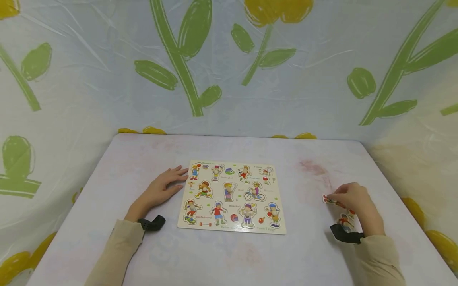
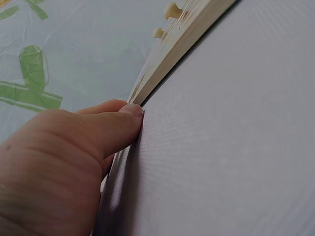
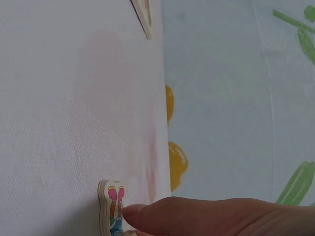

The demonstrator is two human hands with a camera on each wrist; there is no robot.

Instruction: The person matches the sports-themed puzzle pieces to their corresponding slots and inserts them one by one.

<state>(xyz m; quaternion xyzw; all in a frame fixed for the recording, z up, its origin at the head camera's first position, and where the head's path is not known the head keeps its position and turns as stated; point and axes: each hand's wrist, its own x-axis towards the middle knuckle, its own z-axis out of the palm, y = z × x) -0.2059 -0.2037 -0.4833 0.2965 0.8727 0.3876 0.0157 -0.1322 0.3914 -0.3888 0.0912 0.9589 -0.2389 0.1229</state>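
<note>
The wooden puzzle board [image 1: 231, 195], printed with children playing sports, lies flat on the table. At its left edge rests my left hand [image 1: 161, 190], fingers loosely extended, fingertips at the rim. The left wrist view shows the left thumb [image 2: 125, 120] beside the board's edge and two round knobs [image 2: 172, 11] standing up from it. Off to the right, my right hand [image 1: 356, 200] pinches a small wooden puzzle piece [image 3: 112, 192] with a pink and blue picture; its lower part is cut off in the right wrist view. More puzzle pieces [image 1: 345, 221] lie under that hand, partly hidden.
The table [image 1: 229, 258] has a pale cloth with faint reddish marks. Behind it and at both sides hangs a white sheet [image 1: 107, 87] with green stems and yellow flowers. Each wrist wears a black camera mount [image 1: 153, 223].
</note>
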